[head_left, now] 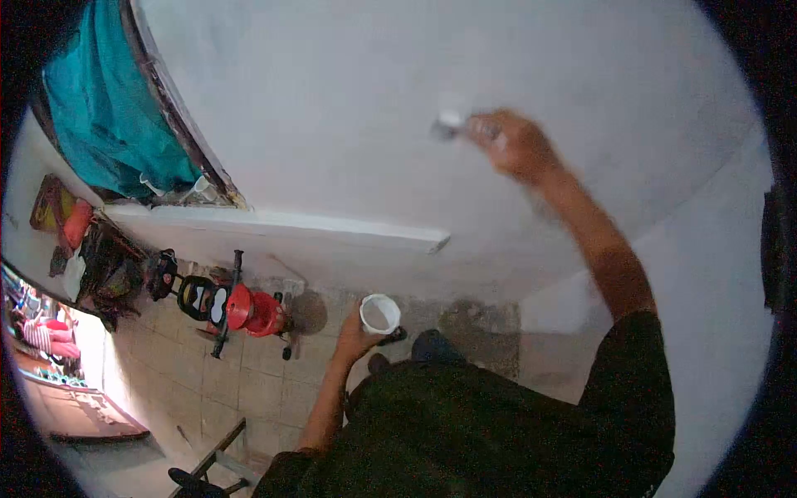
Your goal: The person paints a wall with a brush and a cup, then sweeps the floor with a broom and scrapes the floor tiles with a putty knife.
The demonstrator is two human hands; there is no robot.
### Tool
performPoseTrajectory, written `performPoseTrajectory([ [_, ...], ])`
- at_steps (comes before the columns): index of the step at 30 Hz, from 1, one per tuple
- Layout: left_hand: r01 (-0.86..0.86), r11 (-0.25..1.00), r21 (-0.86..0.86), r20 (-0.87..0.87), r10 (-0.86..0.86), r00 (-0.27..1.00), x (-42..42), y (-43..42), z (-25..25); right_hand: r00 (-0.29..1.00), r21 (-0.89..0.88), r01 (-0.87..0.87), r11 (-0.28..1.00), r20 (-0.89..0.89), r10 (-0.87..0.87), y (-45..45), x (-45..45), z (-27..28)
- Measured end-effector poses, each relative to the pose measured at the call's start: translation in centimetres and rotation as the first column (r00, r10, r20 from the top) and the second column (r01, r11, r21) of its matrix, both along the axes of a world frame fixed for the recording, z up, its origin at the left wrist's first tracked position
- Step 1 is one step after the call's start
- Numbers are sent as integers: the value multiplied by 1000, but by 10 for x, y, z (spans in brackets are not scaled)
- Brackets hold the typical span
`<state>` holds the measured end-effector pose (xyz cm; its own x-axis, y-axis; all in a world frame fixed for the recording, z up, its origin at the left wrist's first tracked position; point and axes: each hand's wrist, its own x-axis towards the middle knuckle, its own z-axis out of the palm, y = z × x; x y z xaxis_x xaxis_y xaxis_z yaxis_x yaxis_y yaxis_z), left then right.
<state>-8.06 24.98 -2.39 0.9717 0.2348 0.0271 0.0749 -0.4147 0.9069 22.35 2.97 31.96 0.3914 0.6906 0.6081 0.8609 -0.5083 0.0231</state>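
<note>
My right hand [516,148] is raised high in front of the wall [332,100], its fingers closed round a paintbrush [448,126]. Motion smears the brush, and whether its bristles touch the wall I cannot tell. Lower down, near my body, my left hand [355,339] is wrapped round a small white tub [381,298] from its left side. The tub's mouth faces up, with pale greyish-white contents inside. The pale wall surface looks patchy near the brush.
A white ledge [332,227] juts from the wall. A teal curtain [116,108] hangs at upper left. On the tiled floor [178,349] stands a red and black ride-on toy [253,310]. Bags and cloths [104,266] are piled further left. A dark metal frame [217,458] is at bottom left.
</note>
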Motion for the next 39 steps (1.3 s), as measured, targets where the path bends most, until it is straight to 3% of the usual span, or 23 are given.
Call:
performPoseTrajectory([
  [1,-6,999,-47,-6,6,1000,-3,-5,20,998,12,-23,1000,62,22,-4,-2,35],
  [4,-21,1000,19,-16,21,1000,-2,-9,2,925,110,-132,985,372,83,-21,3,122],
  [5,42,999,2,17,-42,999,-1,-11,20,895,33,-144,989,430,116,-31,-7,152],
  [7,13,997,76,39,-16,999,-5,-12,-14,832,229,-160,960,555,7,-23,-40,180],
  [9,-25,988,150,73,14,997,-4,-11,-21,754,265,-165,950,655,-51,-27,-47,184],
  [10,11,999,36,10,-12,1000,-5,-12,-10,667,292,-176,940,738,-104,-27,-48,183],
  [11,41,996,-78,-56,-45,997,-9,-14,2,656,271,-88,958,740,-149,-31,-49,175],
  [13,52,998,-33,-27,-53,998,-14,-11,20,614,182,37,983,772,-166,-61,2,129],
  [15,57,998,19,19,-57,998,-15,-10,24,721,37,15,999,692,-37,-39,-11,76],
  [16,43,999,9,19,-43,999,-14,-9,23,771,-10,-144,989,626,119,-37,6,34],
  [17,26,1000,-4,21,-26,999,-12,-10,20,860,37,-96,995,506,64,-28,-5,-5],
  [20,-26,999,-42,10,26,1000,-15,-11,7,972,-59,-177,982,146,184,-10,-23,-105],
  [23,9,999,42,17,-10,1000,-14,-7,-19,984,-94,-122,988,-145,108,10,-15,-199],
  [24,7,999,47,20,-8,1000,-15,-9,-2,984,-89,-124,988,-142,110,13,-10,-211],
  [26,32,998,-45,-67,-35,997,-20,-14,47,958,-258,-58,964,-285,-19,20,-4,-219],
  [29,51,994,-100,-53,-57,997,-24,-13,25,948,-287,-31,957,-312,-63,21,0,-167],
  [31,8,1000,-25,-40,-9,999,-31,-10,1,985,-278,-120,953,-152,79,8,15,-123],
  [33,-37,998,50,-22,39,999,-36,-7,-12,999,-183,46,982,9,-45,0,29,-73],
  [34,-39,998,45,-25,40,999,-39,-6,-15,993,-48,52,997,-105,-57,-5,7,-29],
  [35,-41,998,42,-29,42,999,-41,-5,-19,994,4,88,996,-67,-88,-8,-6,10],
  [37,-55,997,63,-65,59,996,-42,-2,-30,970,120,-45,992,244,14,-30,6,60],
  [38,-64,994,87,-96,72,993,-42,-1,-33,900,50,-37,998,436,11,-42,4,90],
  [39,-63,994,86,-99,71,993,-41,-2,-26,877,139,-98,985,480,19,-41,-18,116],
])
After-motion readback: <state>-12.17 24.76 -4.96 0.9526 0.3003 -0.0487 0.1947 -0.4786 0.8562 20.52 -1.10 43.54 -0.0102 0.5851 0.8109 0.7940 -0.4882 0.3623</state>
